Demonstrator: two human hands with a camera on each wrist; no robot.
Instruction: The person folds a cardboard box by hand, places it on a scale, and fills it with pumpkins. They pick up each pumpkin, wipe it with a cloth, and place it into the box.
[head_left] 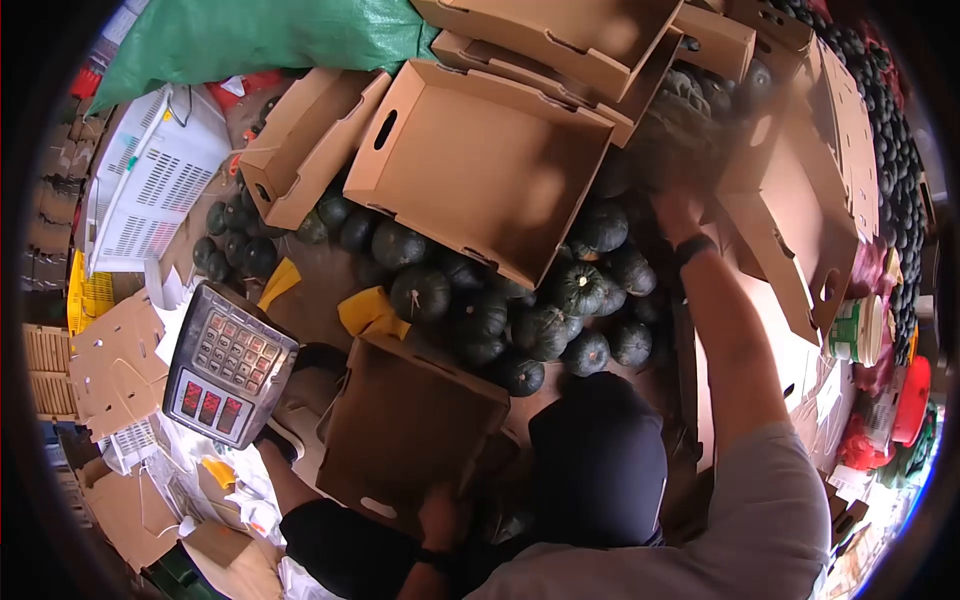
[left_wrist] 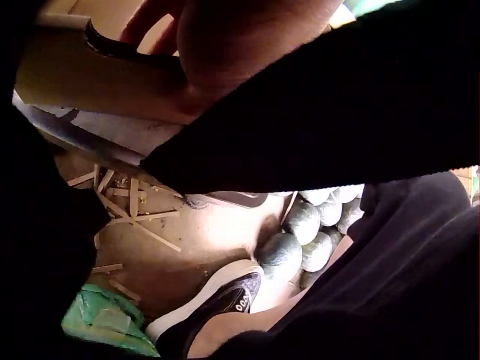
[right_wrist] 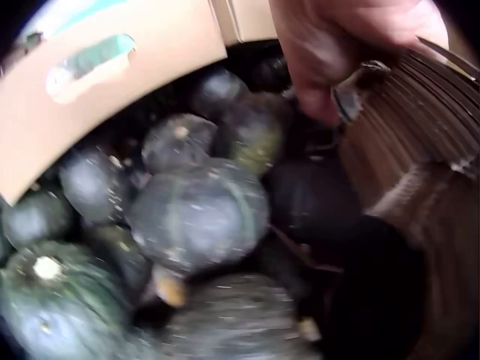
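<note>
My left hand (head_left: pixel 437 515) is at the near wall of a shallow cardboard box (head_left: pixel 410 425). In the left wrist view the fingers (left_wrist: pixel 146 26) curl over the board beside a dark cut-out. My right hand (head_left: pixel 680 212) reaches forward right, beyond a heap of dark green pumpkins (head_left: pixel 540 332). It grips a brown, ribbed, blurred bundle (right_wrist: pixel 409 127), its thumb and fingers bent at the edge; I cannot tell what the bundle is. Pumpkins (right_wrist: pixel 199 214) lie below and left of that hand in the right wrist view.
A larger cardboard tray (head_left: pixel 490 160) leans over the pumpkins, with more boxes (head_left: pixel 570 30) stacked behind it. On the left stand a digital scale (head_left: pixel 225 365) and a white crate (head_left: pixel 155 180). Tilted boxes (head_left: pixel 790 200) flank the right arm. A shoe (left_wrist: pixel 210 304) stands on the floor.
</note>
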